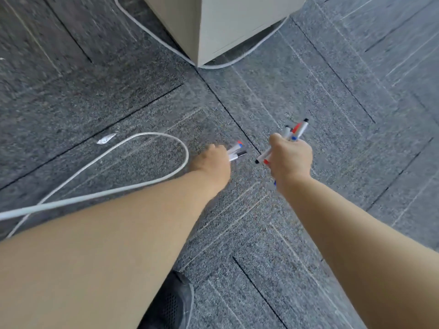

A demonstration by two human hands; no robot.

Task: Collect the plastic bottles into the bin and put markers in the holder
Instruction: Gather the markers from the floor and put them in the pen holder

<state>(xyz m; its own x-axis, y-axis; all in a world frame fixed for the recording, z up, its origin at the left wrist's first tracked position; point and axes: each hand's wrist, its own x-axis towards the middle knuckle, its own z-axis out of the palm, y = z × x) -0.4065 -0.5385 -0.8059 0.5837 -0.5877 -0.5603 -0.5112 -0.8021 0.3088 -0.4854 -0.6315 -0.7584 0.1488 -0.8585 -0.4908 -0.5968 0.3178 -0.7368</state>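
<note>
Both of my hands hang low over the grey carpet. My left hand (pixel 212 160) is closed around a few white markers (pixel 237 151) whose ends, with red, blue and black caps, stick out to the right. My right hand (pixel 291 157) grips a bundle of several white markers (pixel 298 129); their tips fan up past my fingers and other ends poke out at the lower left. The two hands are a short gap apart. No bottle, bin or holder is in view.
A beige cabinet corner (pixel 221 32) stands on the floor ahead, with a white cable (pixel 166 46) running around its base. Another white cable (pixel 142 136) loops on the carpet left of my left hand. A small white scrap (pixel 105 138) lies near it. My dark shoe (pixel 171 302) is below.
</note>
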